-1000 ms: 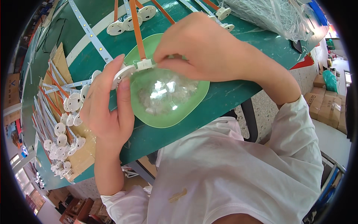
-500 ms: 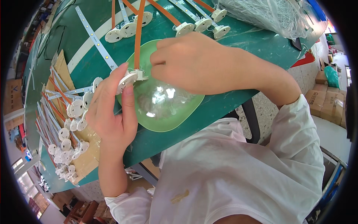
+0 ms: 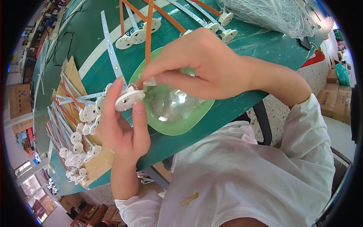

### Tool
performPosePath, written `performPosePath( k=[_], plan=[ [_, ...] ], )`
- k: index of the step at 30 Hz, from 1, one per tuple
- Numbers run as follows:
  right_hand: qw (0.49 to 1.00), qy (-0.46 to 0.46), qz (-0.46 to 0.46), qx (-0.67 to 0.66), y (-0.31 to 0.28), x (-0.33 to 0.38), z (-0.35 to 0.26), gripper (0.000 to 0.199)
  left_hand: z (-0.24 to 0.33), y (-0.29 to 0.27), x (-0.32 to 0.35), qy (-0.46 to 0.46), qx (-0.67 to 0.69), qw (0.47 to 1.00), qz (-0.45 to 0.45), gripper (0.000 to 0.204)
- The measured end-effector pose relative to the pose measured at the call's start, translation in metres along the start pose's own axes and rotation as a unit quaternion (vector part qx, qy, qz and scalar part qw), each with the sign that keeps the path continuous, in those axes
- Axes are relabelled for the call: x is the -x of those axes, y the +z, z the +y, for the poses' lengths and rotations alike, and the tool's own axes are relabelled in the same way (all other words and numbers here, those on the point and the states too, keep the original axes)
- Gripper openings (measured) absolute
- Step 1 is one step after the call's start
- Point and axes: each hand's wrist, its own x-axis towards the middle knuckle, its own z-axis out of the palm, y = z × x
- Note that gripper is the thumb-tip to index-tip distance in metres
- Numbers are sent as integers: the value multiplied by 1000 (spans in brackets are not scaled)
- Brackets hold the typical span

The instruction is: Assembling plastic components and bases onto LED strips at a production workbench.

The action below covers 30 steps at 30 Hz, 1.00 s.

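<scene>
My left hand (image 3: 124, 128) grips a white round lamp base (image 3: 129, 100) at its edge, thumb on the near side. A white LED strip (image 3: 111, 49) reaches down to behind the base, and an orange-faced strip (image 3: 149, 34) runs down behind my right fingers. With thumb and fingertips closed, my right hand (image 3: 204, 68) pinches a small whitish piece (image 3: 150, 81) just right of the base; its exact kind is unclear. Below my right hand sits a green bowl (image 3: 172, 131) holding clear, shiny small pieces (image 3: 170, 104).
Several finished-looking strips with white round bases (image 3: 138, 36) lie along the far side. More are heaped on cardboard (image 3: 102, 166) at the left. A clear plastic bag of thin translucent pieces (image 3: 272, 17) rests at the far right. Cartons (image 3: 334, 100) stand beyond the table.
My right hand has come left from over the bowl to beside the lamp base, now pinching a small whitish piece. The lamp base is slightly lower and tilted in my left hand.
</scene>
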Motion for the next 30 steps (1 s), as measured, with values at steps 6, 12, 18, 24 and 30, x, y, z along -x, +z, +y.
performPosePath(
  k=[6,12,18,24,30],
  plan=[
    [980,93,107,-139,4,-5,-16,13,2,11,-12,32,17,999,32,54],
    [980,68,157,-97,12,1,-24,7,13,4,-10,51,-127,990,-20,52],
    [978,9,190,-91,27,2,-24,8,12,14,1,32,-5,997,65,52],
    [982,10,181,-61,26,6,-21,5,14,16,4,-11,-61,996,62,49],
    [966,32,247,-65,42,1,-14,5,14,13,0,55,-170,984,14,50]
  ],
)
